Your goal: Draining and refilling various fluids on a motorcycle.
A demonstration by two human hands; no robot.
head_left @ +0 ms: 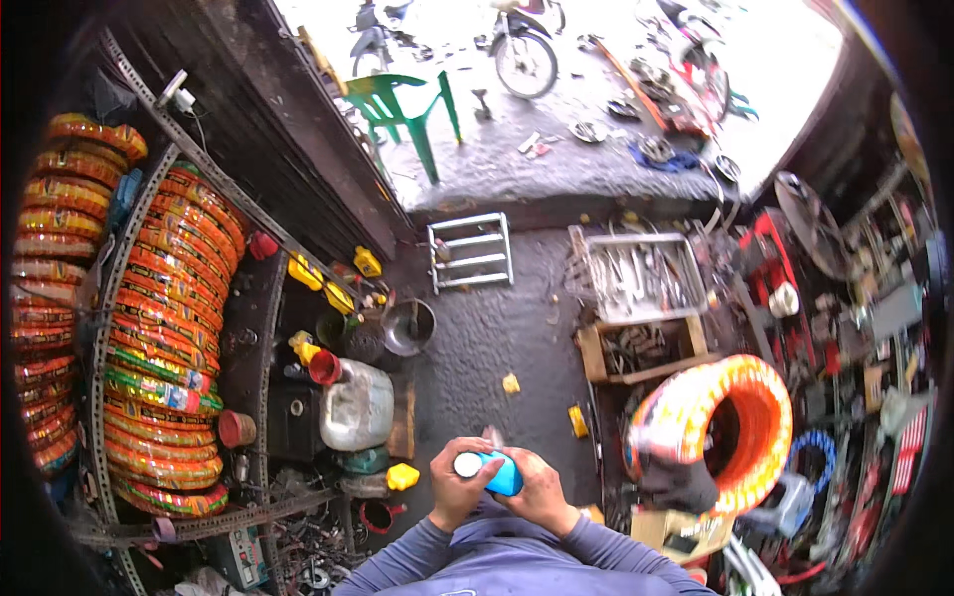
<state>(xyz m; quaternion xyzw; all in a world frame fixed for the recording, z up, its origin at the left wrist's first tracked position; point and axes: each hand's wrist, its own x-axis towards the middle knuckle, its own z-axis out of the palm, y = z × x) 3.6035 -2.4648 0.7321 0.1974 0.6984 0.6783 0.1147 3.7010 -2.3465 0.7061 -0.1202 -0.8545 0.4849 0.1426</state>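
Observation:
In front of my body I hold a small blue container (507, 478) between both hands. My right hand (541, 489) is closed around its right side. My left hand (455, 497) is closed at its left side, with the thumb reaching toward the blue surface. A white round piece (467, 465) that looks like a cap shows at the left fingers. Whether it is joined to the blue container I cannot tell. Something pale and blurred pokes out just beyond the fingers.
Wrapped tires fill the rack (164, 338) on the left. Beside it stands a whitish jerrycan (358, 405). A metal step frame (470, 252) lies ahead. To the right are a tool tray (686, 260) and a wrapped tire stack (760, 397). A green chair (422, 124) stands outside near motorcycles.

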